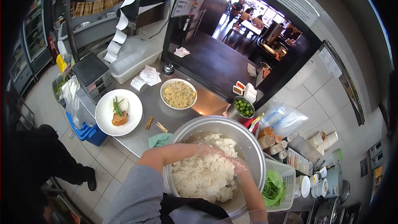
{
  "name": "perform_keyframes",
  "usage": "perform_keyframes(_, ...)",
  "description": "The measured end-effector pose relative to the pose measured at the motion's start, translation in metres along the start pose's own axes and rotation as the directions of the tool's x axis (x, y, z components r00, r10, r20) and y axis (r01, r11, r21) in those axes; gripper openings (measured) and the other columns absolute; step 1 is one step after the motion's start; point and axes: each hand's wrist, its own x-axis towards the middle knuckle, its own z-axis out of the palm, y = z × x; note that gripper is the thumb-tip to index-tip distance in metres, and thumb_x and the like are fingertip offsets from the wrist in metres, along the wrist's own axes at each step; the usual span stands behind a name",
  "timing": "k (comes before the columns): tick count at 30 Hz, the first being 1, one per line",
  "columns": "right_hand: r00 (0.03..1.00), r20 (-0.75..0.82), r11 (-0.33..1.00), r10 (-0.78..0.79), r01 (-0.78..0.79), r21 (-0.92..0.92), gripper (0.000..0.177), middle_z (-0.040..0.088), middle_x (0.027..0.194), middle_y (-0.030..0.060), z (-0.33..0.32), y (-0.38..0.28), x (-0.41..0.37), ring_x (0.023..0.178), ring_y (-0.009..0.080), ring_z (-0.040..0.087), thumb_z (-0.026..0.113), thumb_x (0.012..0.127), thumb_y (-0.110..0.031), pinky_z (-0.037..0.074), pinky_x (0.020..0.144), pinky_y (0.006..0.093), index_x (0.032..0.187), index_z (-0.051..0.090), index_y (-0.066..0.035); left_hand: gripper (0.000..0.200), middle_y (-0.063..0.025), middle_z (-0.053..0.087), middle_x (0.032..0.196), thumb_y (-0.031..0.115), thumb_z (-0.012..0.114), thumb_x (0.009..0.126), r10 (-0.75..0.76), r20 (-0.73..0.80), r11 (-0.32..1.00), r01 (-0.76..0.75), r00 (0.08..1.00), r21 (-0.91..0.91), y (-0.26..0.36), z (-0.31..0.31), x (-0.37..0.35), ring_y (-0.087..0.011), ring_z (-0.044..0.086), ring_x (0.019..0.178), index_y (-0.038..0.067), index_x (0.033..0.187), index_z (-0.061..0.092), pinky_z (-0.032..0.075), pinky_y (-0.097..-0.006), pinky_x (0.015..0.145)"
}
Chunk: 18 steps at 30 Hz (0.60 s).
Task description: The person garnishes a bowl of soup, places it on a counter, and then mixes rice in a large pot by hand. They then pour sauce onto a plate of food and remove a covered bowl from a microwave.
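A large round metal pot (258,151) stands on the counter in front of me, holding a big mound of cooked white rice (199,176). My left hand (210,151), in a clear plastic glove, reaches across the upper part of the mound and touches it. Against the mound's right side, close to the pot's inner wall, lies my right hand (239,166), also in clear plastic. The fingers of both hands are blurred and partly sunk in the rice, so their grip does not show. A green cloth (159,140) lies by the pot's left rim.
Left of the pot are a plate (101,116) with meat and greens, a bowl of fried rice (178,94) and clothespins (149,122). Behind it sits a container of green limes (243,107). Rightward are sauce bottles (267,142) and a basket (289,178) of greens. Someone's dark-clothed leg (62,161) shows at left.
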Motion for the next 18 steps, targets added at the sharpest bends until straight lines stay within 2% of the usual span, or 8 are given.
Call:
perform_keyframes(3,0.987,-0.009,0.979,-0.159,0.156,-0.129,0.04,0.062,0.097,0.0102,-0.025,0.017,0.007,0.086,0.0178,0.059,0.065,0.077,-0.024,0.047,0.075,0.0282,0.105,0.058,0.003,0.05,-0.0107,0.044,0.127,0.048,0.039,0.084,0.146,-0.008,0.988,-0.145,0.989,0.057,-0.002,-0.002,0.0,-0.0236,0.042,0.116,0.017,0.122,0.049,0.032,-0.0345,0.097)
perform_keyframes(6,0.98,0.086,0.979,-0.177,0.166,0.121,0.04,0.06,0.101,0.0104,-0.035,0.021,0.005,0.091,0.0199,0.057,0.063,0.078,-0.026,0.045,0.081,0.0291,0.105,0.057,0.003,0.042,-0.0085,0.042,0.13,0.041,0.039,0.088,0.298,-0.007,0.948,-0.295,0.954,0.118,-0.003,0.0,-0.004,-0.0227,0.04,0.117,0.02,0.124,0.048,0.031,-0.0347,0.098)
perform_keyframes(9,0.97,0.049,0.963,-0.24,0.244,-0.112,0.045,0.054,0.114,0.0119,-0.025,0.014,0.008,0.102,0.0217,0.052,0.057,0.082,-0.031,0.041,0.088,0.0311,0.114,0.053,0.0,0.044,-0.0091,0.04,0.131,0.041,0.039,0.088,0.224,-0.047,0.974,-0.224,0.974,-0.012,-0.007,0.014,0.016,-0.0237,0.039,0.118,0.018,0.125,0.045,0.03,-0.0348,0.099)
perform_keyframes(12,0.949,-0.268,0.961,-0.167,0.096,-0.259,0.052,0.046,0.124,0.0117,0.022,-0.005,0.002,0.11,0.0209,0.045,0.053,0.085,-0.038,0.038,0.092,0.0314,0.122,0.046,-0.003,0.046,-0.0098,0.038,0.132,0.041,0.039,0.088,0.163,-0.096,0.973,-0.177,0.982,-0.15,-0.012,0.03,0.034,-0.0246,0.037,0.119,0.015,0.126,0.041,0.029,-0.0348,0.1)
perform_keyframes(15,0.905,-0.392,0.969,-0.167,0.078,-0.233,0.06,0.04,0.128,0.0112,0.046,-0.017,-0.001,0.112,0.0207,0.042,0.049,0.086,-0.044,0.036,0.093,0.0313,0.128,0.037,-0.004,0.049,-0.0104,0.036,0.133,0.041,0.038,0.088,0.124,-0.134,0.963,-0.152,0.983,-0.223,-0.015,0.04,0.046,-0.0256,0.036,0.12,0.013,0.128,0.038,0.027,-0.0348,0.101)
perform_keyframes(18,0.97,-0.229,0.996,-0.084,0.087,0.004,0.065,0.033,0.134,0.0102,0.097,-0.054,-0.044,0.121,0.0185,0.032,0.044,0.086,-0.049,0.027,0.1,0.0317,0.132,0.032,-0.005,0.051,-0.0111,0.034,0.134,0.041,0.038,0.088,0.095,-0.145,0.958,-0.13,0.985,-0.255,-0.02,0.047,0.053,-0.0265,0.034,0.121,0.01,0.129,0.035,0.026,-0.0349,0.102)
